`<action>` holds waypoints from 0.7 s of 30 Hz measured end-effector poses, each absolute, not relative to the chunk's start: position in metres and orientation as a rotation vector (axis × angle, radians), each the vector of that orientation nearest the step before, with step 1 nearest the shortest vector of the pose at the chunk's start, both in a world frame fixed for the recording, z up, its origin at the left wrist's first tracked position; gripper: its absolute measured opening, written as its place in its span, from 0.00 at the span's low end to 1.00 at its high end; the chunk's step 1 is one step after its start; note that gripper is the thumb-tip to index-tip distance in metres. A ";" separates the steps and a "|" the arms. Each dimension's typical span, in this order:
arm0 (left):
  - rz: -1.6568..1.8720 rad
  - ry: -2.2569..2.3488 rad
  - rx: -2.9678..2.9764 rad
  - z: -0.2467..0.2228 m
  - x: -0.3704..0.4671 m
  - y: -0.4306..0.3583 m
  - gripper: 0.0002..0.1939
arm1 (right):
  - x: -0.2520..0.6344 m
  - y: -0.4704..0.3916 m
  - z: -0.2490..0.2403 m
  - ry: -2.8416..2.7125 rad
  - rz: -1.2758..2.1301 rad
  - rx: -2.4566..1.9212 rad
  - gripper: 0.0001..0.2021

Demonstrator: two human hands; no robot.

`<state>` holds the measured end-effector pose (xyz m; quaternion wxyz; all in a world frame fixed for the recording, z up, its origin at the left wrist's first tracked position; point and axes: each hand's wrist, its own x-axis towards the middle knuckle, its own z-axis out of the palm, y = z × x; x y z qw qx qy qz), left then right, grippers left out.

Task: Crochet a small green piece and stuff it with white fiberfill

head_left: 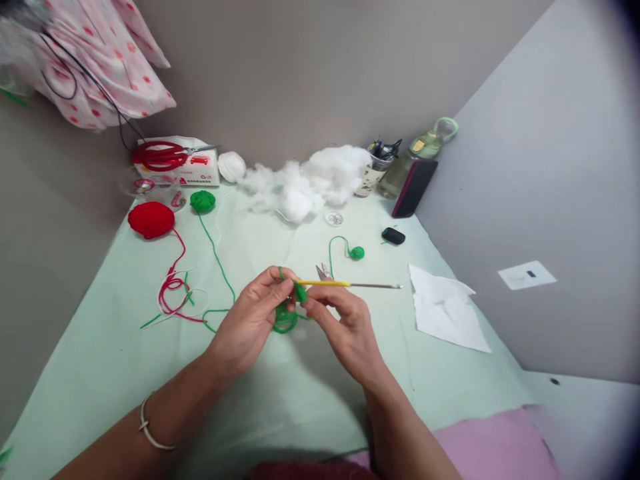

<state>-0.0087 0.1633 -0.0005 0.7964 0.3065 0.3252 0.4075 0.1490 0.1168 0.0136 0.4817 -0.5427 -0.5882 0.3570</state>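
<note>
Above the middle of the table, my left hand [255,313] is closed, with thumb and forefinger pinching a small green crochet piece [301,293] and the near end of a yellow-handled crochet hook [330,283]. Green yarn loops over my left forefinger. The hook's metal shaft points right, past my right hand [345,320]. My right thumb and fingers are closed on the other side of the crochet piece, just under the hook. Where the hook meets the stitches is hidden by fingers. Loose coils of green yarn [285,321] hang or lie below my hands.
A red yarn ball [151,220] and a green yarn ball [203,201] lie left, with tangled strands. White stuffing [305,183] is at the back. A small green crochet ball [357,253], scissors tips [321,272], a phone [416,188], a bottle [407,167] and white paper [445,307] are right.
</note>
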 end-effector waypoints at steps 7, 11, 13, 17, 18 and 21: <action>0.802 0.668 0.685 -0.009 -0.019 0.167 0.13 | 0.147 0.122 -0.002 -1.466 0.878 -1.386 0.09; 0.792 0.822 0.732 -0.020 -0.020 0.169 0.14 | 0.139 0.127 -0.015 -1.504 0.871 -1.508 0.10; 0.797 0.852 0.783 -0.029 -0.019 0.170 0.12 | 0.136 0.129 -0.021 -1.519 0.863 -1.534 0.10; 0.802 0.865 0.866 -0.043 -0.019 0.173 0.09 | 0.135 0.132 -0.033 -1.654 0.737 -1.531 0.11; 0.798 0.871 0.877 -0.045 -0.020 0.174 0.09 | 0.135 0.133 -0.036 -1.705 0.644 -1.537 0.12; 0.765 0.877 0.884 -0.050 -0.024 0.176 0.10 | 0.136 0.134 -0.044 -1.809 0.367 -1.536 0.13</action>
